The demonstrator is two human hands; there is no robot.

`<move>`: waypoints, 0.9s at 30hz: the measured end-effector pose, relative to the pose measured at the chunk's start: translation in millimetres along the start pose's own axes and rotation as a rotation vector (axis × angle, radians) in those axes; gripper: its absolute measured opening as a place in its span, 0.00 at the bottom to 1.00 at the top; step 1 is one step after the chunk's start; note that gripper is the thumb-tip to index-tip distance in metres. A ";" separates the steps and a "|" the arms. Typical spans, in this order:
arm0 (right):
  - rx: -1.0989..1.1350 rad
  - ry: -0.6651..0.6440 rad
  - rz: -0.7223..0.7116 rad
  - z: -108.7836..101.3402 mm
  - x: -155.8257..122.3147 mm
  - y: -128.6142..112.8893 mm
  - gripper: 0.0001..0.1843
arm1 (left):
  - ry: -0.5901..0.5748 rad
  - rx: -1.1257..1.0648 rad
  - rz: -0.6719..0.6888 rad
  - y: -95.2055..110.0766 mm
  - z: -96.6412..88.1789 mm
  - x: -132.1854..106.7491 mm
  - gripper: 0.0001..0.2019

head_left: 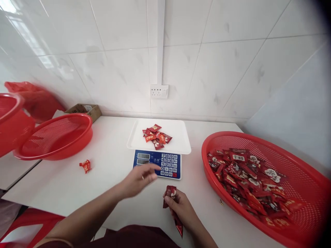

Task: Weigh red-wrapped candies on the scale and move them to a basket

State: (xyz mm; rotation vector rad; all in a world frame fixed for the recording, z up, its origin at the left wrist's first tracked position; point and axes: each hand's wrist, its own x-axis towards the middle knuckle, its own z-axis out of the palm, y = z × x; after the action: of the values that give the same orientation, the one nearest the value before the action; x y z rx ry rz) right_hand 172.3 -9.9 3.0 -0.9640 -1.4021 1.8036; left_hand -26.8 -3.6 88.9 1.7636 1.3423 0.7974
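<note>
My right hand (181, 207) is closed round a few red candy packets (170, 193) just above the white table's near edge. Reaching forward with loosely spread fingers and holding nothing, my left hand (139, 178) hovers just in front of the keypad of a blue scale (157, 163). The scale's white tray (181, 141) carries several red wrapped candies (156, 136). A single loose candy (85, 166) lies on the table to the left.
A large red mesh basket (297, 165) at the right holds many red candies (248, 182). An empty red basket (55, 137) sits at the left, with another red basket (10, 120) and a red bag behind it. A cardboard box (84, 110) stands by the tiled wall, below a socket (159, 91).
</note>
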 end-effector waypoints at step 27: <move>-0.071 -0.187 0.036 1.4 -1.2 -13.0 0.16 | 0.551 0.963 -0.665 -73.2 -186.5 -7.3 0.31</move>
State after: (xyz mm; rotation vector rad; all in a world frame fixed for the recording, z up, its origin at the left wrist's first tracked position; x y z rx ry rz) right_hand 172.5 -8.8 16.2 -0.8796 -1.5810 1.9229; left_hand -220.2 37.9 121.1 1.5521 2.8204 0.2339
